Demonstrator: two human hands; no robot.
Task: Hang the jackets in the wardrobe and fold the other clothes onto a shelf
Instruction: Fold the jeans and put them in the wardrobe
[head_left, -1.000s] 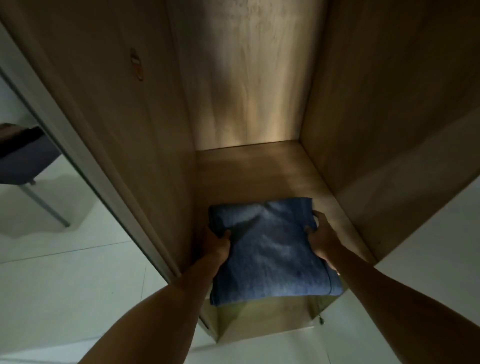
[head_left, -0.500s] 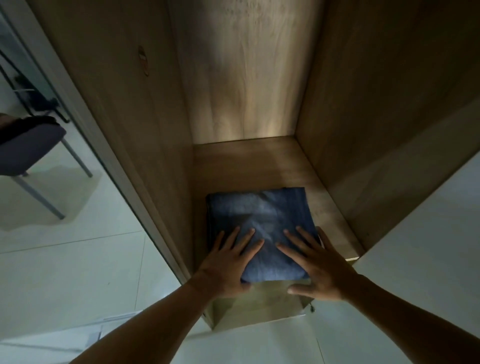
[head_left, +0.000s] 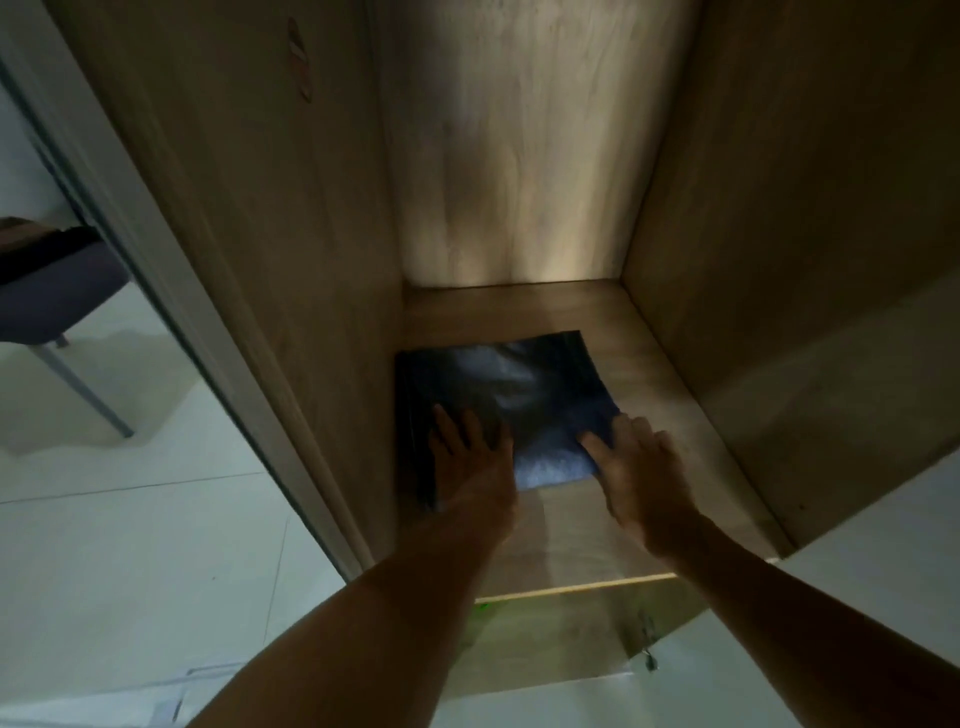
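A folded blue denim garment (head_left: 509, 395) lies flat on the wooden shelf (head_left: 670, 379) inside the wardrobe, against the left wall. My left hand (head_left: 470, 457) presses flat on its near left part, fingers straight. My right hand (head_left: 636, 462) lies flat on its near right corner, fingers spread and pointing inward. Both hands cover the garment's front edge in part.
The wardrobe's wooden side walls (head_left: 779, 182) and lit back panel (head_left: 519, 156) close in the shelf. A white door frame (head_left: 171, 291) runs down the left. A dark chair (head_left: 52, 291) stands on the pale floor (head_left: 130, 545) at far left.
The garment has slid deeper into the shelf, away from the front edge. My hands went from gripping its sides to lying flat on top.
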